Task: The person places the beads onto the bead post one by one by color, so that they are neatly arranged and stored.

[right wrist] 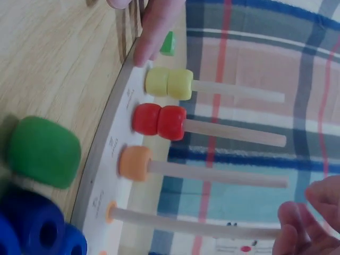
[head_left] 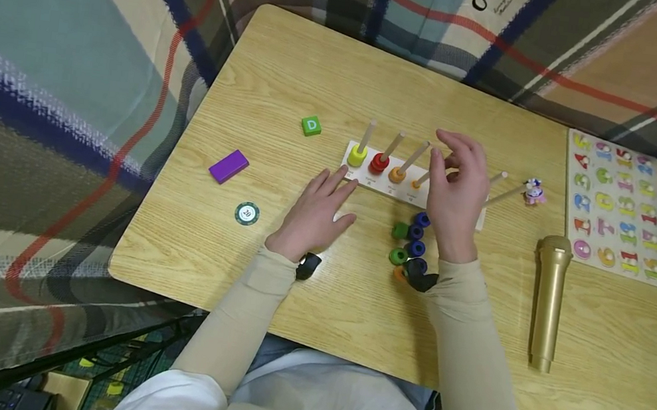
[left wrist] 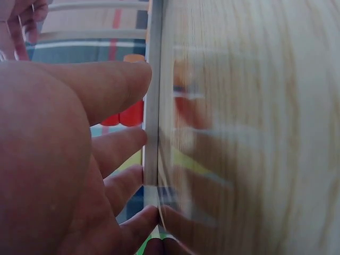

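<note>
Fingers of your left hand lie straight against the peg board on the table; steady it. Your right hand is atop one peg, grip I cannot tell; work straight downward.

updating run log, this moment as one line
left hand: touching board; right hand: at tip of peg; threaded beads: yellow, red, orange; loose beads: beside board

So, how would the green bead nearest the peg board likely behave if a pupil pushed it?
The green bead could well roll: its outline is rounded and no hole shows on top, suggesting it lies on its side. The blue beads close by might stop it one way. Its undented shape suggests it is stiff.
</note>
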`<state>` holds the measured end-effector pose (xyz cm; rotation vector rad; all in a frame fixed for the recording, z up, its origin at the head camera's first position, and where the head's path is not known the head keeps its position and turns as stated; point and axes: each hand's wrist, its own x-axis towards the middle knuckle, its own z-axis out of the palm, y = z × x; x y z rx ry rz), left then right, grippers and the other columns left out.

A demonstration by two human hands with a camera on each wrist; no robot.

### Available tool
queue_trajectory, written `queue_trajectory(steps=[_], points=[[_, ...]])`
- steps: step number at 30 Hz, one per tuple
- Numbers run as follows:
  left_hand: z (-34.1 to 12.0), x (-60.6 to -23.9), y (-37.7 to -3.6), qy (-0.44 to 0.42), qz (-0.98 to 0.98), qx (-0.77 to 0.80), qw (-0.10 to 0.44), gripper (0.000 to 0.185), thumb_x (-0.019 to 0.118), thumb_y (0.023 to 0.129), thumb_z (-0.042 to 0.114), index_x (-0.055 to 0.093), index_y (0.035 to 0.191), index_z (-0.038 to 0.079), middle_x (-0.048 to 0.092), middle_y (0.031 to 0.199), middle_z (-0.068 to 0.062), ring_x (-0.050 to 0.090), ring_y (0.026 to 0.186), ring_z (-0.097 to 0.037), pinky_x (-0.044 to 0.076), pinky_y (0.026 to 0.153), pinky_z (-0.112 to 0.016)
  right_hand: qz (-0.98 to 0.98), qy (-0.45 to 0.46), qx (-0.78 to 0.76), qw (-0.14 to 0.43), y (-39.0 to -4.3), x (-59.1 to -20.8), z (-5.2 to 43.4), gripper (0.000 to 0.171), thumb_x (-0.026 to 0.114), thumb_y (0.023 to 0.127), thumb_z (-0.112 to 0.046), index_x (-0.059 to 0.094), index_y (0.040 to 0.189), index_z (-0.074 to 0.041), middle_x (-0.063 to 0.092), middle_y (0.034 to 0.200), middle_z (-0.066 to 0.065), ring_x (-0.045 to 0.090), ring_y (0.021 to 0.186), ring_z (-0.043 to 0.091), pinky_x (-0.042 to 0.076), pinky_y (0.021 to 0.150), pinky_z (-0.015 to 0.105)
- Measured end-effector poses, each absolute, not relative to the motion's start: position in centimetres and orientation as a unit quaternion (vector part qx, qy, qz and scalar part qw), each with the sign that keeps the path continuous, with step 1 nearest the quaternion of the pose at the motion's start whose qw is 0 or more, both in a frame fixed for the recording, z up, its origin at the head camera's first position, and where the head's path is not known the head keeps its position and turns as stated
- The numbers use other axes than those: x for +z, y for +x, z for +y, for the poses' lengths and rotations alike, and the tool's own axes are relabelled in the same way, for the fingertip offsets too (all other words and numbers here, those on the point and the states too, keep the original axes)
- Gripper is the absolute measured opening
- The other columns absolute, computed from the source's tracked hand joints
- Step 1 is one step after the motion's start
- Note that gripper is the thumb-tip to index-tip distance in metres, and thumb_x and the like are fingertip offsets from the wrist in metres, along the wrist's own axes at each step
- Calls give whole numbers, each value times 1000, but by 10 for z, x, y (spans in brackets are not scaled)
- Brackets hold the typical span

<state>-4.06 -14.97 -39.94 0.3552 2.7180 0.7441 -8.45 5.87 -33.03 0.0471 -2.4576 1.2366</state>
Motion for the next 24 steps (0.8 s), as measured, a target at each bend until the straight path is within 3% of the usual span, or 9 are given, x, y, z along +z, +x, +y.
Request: queue_trajectory(steps=[4, 7, 13, 16, 21, 24], points=[[-148, -398, -41, 126, 946, 256, 151, 65, 54, 104, 41, 32, 162, 18, 13, 173, -6, 6, 161, -32, 3, 133, -39, -880, 31, 436, 187, -71, -331, 72, 23, 61, 101, -10, 74, 120, -7, 69, 121, 9, 57, 83, 6, 42, 66, 16], [-146, -397, -41, 128, 946, 255, 151, 65, 54, 104, 41, 32, 162, 18, 13, 173, -6, 6, 161, -32, 3, 133, -39, -902, 52, 401, 152, -53, -336, 86, 20, 63, 100, -9, 73, 116, -3, 70, 112, 14, 55, 77, 10, 40, 64, 18], [-144, -400, -38, 126, 945, 256, 159, 66, 54, 104, 42, 31, 162, 18, 11, 173, -6, 5, 161, -32, 4, 133, -40, -949, 76, 306, -28, -4, -355, 107, 35, 74, 95, -23, 66, 120, 0, 62, 109, 18, 52, 74, 21, 40, 64, 29], [-144, -400, -38, 125, 944, 261, 161, 66, 54, 104, 42, 31, 162, 18, 11, 174, -6, 5, 161, -33, 4, 133, -41, -960, 72, 256, -91, 17, -367, 111, 46, 80, 90, -30, 64, 122, -2, 60, 111, 18, 56, 77, 25, 47, 63, 37], [-147, -398, -40, 124, 944, 265, 155, 65, 56, 104, 39, 33, 161, 17, 13, 173, -7, 7, 160, -34, 5, 133, -42, -966, 75, 231, -91, 38, -385, 111, 43, 83, 86, -26, 68, 120, -2, 58, 110, 16, 60, 82, 26, 53, 69, 45], [-149, -398, -41, 122, 944, 266, 154, 65, 56, 104, 39, 34, 161, 16, 14, 173, -7, 7, 160, -34, 6, 133, -42, -965, 86, 239, -62, 41, -391, 111, 38, 84, 86, -21, 71, 116, -2, 57, 108, 14, 57, 80, 24, 51, 65, 41]])
